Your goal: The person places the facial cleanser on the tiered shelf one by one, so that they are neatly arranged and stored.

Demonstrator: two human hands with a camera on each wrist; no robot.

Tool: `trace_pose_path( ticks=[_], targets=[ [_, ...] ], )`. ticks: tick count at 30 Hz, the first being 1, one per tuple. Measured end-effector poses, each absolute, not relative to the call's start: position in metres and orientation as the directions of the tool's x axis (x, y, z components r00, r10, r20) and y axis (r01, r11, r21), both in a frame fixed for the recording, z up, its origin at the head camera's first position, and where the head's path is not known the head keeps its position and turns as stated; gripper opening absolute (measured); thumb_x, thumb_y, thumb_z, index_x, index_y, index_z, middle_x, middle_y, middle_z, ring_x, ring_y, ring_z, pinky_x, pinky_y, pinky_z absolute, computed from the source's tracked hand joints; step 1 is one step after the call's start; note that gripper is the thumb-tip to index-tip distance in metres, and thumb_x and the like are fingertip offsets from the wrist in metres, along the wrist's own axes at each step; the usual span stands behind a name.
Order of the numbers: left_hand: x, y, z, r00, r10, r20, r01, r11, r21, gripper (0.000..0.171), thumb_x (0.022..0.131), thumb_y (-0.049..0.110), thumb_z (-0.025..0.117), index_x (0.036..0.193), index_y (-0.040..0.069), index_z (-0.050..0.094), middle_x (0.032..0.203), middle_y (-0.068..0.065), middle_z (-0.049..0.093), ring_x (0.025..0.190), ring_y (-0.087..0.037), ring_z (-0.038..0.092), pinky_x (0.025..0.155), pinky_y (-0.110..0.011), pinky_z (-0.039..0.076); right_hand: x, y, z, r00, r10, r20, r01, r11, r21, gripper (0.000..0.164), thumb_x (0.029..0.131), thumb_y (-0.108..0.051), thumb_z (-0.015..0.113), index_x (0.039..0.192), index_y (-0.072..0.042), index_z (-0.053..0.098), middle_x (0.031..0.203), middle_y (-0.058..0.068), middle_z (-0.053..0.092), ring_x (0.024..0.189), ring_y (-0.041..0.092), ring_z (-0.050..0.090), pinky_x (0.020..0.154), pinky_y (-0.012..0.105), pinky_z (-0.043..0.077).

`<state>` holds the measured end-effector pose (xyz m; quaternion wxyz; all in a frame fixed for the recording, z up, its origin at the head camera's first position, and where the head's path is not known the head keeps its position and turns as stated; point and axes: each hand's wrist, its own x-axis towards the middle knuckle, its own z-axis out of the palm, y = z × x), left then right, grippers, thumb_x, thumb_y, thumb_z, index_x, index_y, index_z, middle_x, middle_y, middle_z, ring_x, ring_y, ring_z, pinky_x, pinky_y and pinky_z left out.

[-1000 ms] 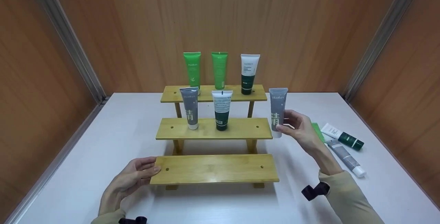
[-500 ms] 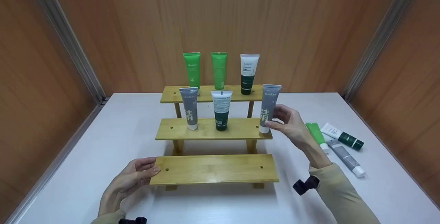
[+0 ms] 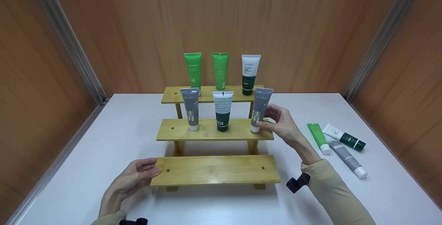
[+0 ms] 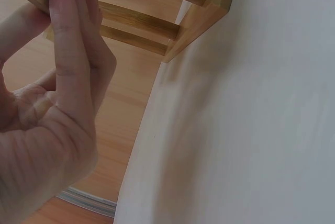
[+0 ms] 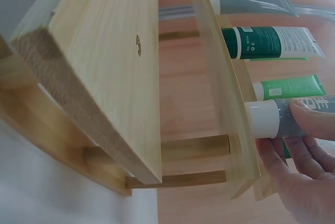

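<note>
My right hand point(image 3: 284, 125) pinches a grey tube point(image 3: 261, 105) near its white cap, thumb in front. The tube stands cap down at the right end of the middle shelf point(image 3: 207, 135), its cap right at the board in the right wrist view. On the same shelf stand another grey tube point(image 3: 191, 107) at the left and a white and dark green tube point(image 3: 222, 109) in the middle. My left hand point(image 3: 129, 181) grips the left end of the bottom shelf point(image 3: 215, 170) between thumb and fingers; the left wrist view shows its fingers point(image 4: 68, 51) against the wood.
On the top shelf point(image 3: 207, 96) stand two green tubes point(image 3: 193, 69) and a white and dark green tube point(image 3: 250, 73). Right of the stand lie a green tube point(image 3: 318, 138), a white and green tube point(image 3: 345, 137) and a grey tube point(image 3: 348, 158). Wood panels point(image 3: 221, 21) enclose the table.
My right hand has carried the grey tube leftward from beside the middle shelf onto its right end, uncovering the green tube on the table. The left hand has stayed in place.
</note>
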<state>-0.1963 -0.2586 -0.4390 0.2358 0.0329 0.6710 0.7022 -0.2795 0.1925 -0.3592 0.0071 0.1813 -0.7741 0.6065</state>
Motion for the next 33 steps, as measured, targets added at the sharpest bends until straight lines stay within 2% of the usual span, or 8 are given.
trace_pose_path(
  ticks=[3, 15, 22, 27, 30, 33],
  targets=[
    [-0.197, -0.258, -0.439, -0.889, 0.364, -0.279, -0.292, 0.021, 0.956, 0.080, 0.096, 0.016, 0.067, 0.150, -0.018, 0.020, 0.115, -0.001, 0.065, 0.102, -0.010, 0.068, 0.090, -0.024, 0.059, -0.281, 0.189, -0.360, -0.930, -0.280, 0.240, -0.300, 0.196, -0.934, 0.055, 0.084, -0.004, 0.079, 0.134, 0.000, 0.057, 0.126, 0.012, 0.065, 0.113, 0.016, 0.063, 0.115, 0.049, 0.043],
    [-0.196, -0.259, -0.439, -0.894, 0.343, -0.289, -0.298, 0.028, 0.954, 0.084, 0.095, 0.014, 0.068, 0.151, -0.018, 0.014, 0.114, -0.001, 0.062, 0.101, -0.008, 0.067, 0.089, -0.023, 0.059, -0.285, 0.184, -0.360, -0.928, -0.294, 0.229, -0.295, 0.201, -0.934, 0.054, 0.084, -0.001, 0.078, 0.134, 0.001, 0.056, 0.132, 0.017, 0.062, 0.119, 0.023, 0.061, 0.115, 0.049, 0.043],
    [-0.195, -0.259, -0.440, -0.894, 0.342, -0.289, -0.300, 0.023, 0.954, 0.083, 0.095, 0.014, 0.068, 0.151, -0.018, 0.015, 0.113, -0.001, 0.063, 0.100, -0.009, 0.068, 0.088, -0.023, 0.059, -0.286, 0.183, -0.362, -0.924, -0.300, 0.238, -0.303, 0.191, -0.934, 0.053, 0.084, -0.002, 0.078, 0.133, 0.001, 0.057, 0.131, 0.015, 0.064, 0.116, 0.019, 0.062, 0.115, 0.048, 0.043],
    [-0.195, -0.259, -0.439, -0.894, 0.341, -0.290, -0.302, 0.019, 0.953, 0.082, 0.095, 0.014, 0.069, 0.150, -0.018, 0.017, 0.112, 0.000, 0.063, 0.099, -0.009, 0.068, 0.087, -0.023, 0.060, -0.286, 0.184, -0.363, -0.920, -0.310, 0.241, -0.304, 0.173, -0.937, 0.053, 0.085, -0.003, 0.077, 0.134, 0.000, 0.056, 0.132, 0.014, 0.062, 0.120, 0.021, 0.060, 0.116, 0.049, 0.042],
    [-0.195, -0.258, -0.439, -0.894, 0.340, -0.291, -0.301, 0.023, 0.953, 0.082, 0.095, 0.014, 0.069, 0.151, -0.018, 0.017, 0.113, -0.001, 0.064, 0.100, -0.009, 0.068, 0.088, -0.024, 0.060, -0.283, 0.188, -0.364, -0.916, -0.315, 0.248, -0.312, 0.171, -0.935, 0.054, 0.087, -0.003, 0.075, 0.137, -0.001, 0.054, 0.135, 0.015, 0.060, 0.122, 0.022, 0.059, 0.116, 0.046, 0.044],
    [-0.195, -0.257, -0.439, -0.895, 0.337, -0.292, -0.299, 0.031, 0.954, 0.082, 0.095, 0.015, 0.068, 0.151, -0.018, 0.018, 0.114, -0.001, 0.065, 0.100, -0.010, 0.069, 0.088, -0.024, 0.060, -0.279, 0.199, -0.367, -0.919, -0.291, 0.267, -0.326, 0.178, -0.929, 0.050, 0.090, -0.001, 0.072, 0.137, 0.000, 0.054, 0.134, 0.017, 0.060, 0.122, 0.023, 0.059, 0.112, 0.037, 0.049]
  ],
)
